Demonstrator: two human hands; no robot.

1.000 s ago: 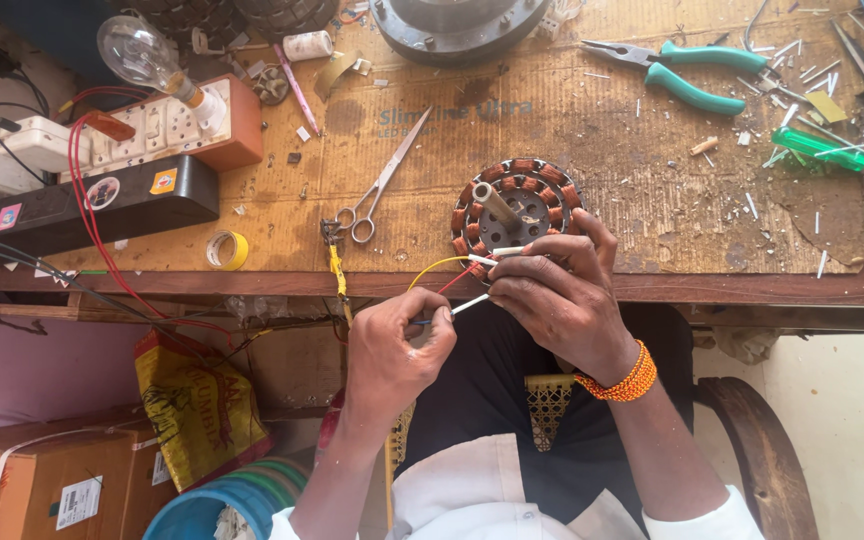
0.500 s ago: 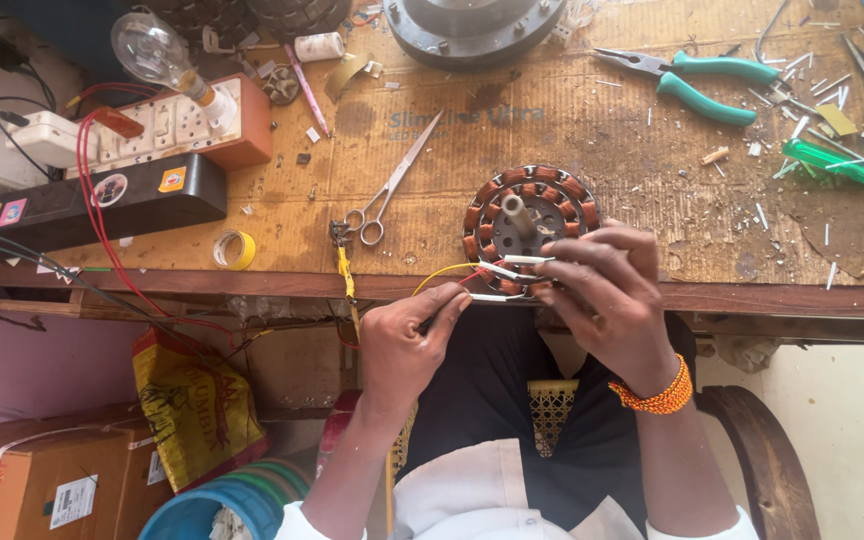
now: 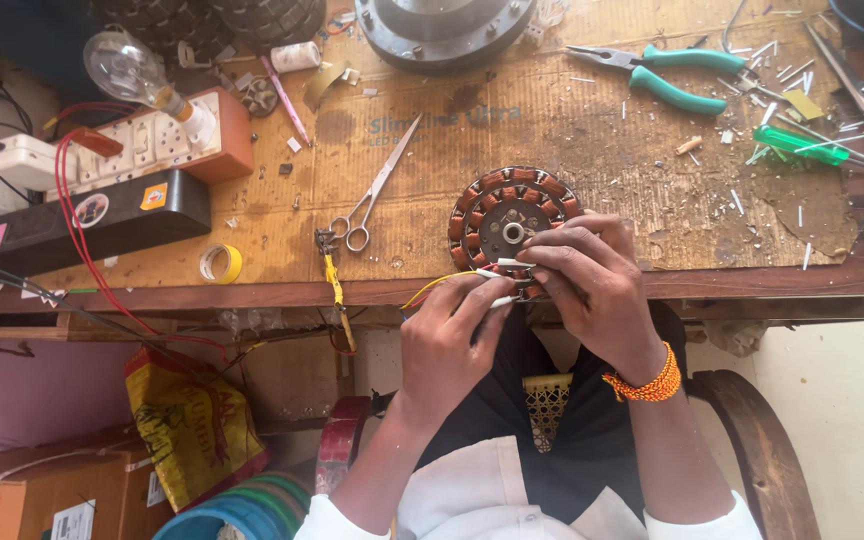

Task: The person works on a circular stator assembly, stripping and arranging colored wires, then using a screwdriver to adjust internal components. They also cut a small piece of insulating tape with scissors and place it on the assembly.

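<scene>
A round motor stator with copper-coloured coils lies near the front edge of the wooden workbench. My right hand, with an orange bead bracelet at the wrist, pinches thin white-sleeved leads at the stator's near rim. My left hand sits just below and to the left, pinching another white-sleeved wire end, with a yellow wire curving out to the left. The two hands almost touch at the fingertips.
Scissors lie left of the stator, with a yellow tape roll further left. A switchboard with a bulb and a black box fill the left side. Teal pliers and a green screwdriver lie at the right. Wire scraps litter the bench.
Both hands have shifted slightly right and up with the view, staying at the stator's near rim. The fingers have come closer together around the white wire ends.
</scene>
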